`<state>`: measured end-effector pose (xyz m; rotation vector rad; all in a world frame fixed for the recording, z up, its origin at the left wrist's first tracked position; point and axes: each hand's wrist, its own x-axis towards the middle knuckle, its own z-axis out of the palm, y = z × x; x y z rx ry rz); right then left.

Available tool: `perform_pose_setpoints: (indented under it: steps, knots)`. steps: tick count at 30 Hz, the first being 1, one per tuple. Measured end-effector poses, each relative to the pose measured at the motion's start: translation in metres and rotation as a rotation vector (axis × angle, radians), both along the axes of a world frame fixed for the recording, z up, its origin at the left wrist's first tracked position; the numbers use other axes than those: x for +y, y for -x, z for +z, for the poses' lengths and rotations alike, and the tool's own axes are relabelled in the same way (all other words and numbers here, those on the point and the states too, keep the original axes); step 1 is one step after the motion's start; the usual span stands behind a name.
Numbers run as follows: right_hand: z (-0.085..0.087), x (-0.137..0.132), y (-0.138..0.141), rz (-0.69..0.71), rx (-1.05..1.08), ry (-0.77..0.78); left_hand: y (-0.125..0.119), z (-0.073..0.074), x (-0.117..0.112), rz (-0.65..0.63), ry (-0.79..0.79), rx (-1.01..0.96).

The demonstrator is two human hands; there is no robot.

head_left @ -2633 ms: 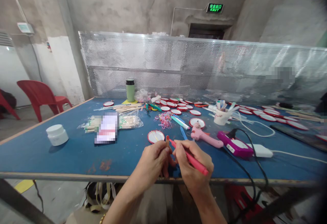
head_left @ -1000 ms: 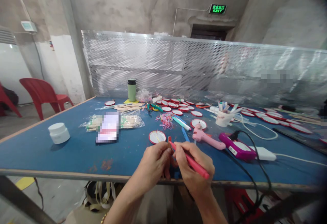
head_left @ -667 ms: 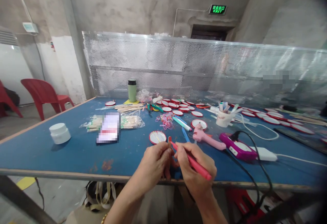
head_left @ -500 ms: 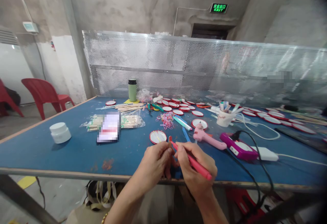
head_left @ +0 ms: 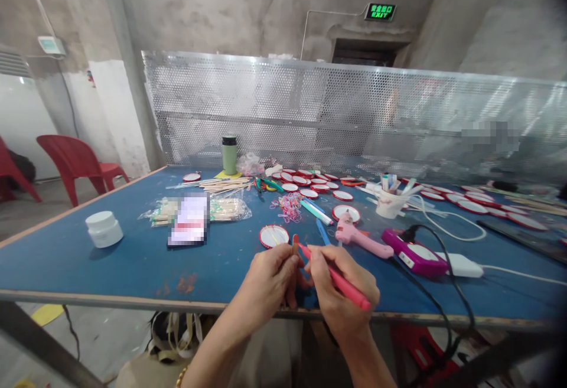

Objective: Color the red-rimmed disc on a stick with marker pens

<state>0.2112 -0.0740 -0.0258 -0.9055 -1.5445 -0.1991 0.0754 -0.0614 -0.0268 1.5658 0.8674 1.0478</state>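
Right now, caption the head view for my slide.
Left hand holds a red-tipped stick; right hand points a pink marker toward it.

Right grip (head_left: 337,308) holds red marker (head_left: 349,289), tip near red-ended stick (head_left: 296,240) in left grip (head_left: 269,279); glue gun (head_left: 362,240) right.

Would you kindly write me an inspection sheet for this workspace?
Surface: blue tabletop, brownish stain near its front edge.
Job's things: narrow reddish-ended piece and red pen, both in hand.
Clutter: red-rimmed discs, tangled coloured bands, phone, pink glue gun, pen cup.
Hands: left hand pinches the piece; right hand holds the pen, its tip close by, contact unclear.
Cables: black cables run over the front edge; white cable loops beside the cup.
Surroundings: perforated screen behind; red chair, left; lit exit sign above.
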Motion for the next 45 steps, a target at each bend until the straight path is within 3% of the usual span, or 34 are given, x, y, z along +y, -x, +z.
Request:
perform_pose_setpoints:
  steps: [33,45]
  knots:
    - [-0.0004,-0.0005,-0.0005,-0.027,0.056,-0.029,-0.0012,0.0007,-0.0004,0.013,0.030,-0.007]
    - [0.0045,-0.0001,0.0013,0.043,-0.036,-0.031,-0.0022,0.0004,-0.0012,0.031,0.014,0.009]
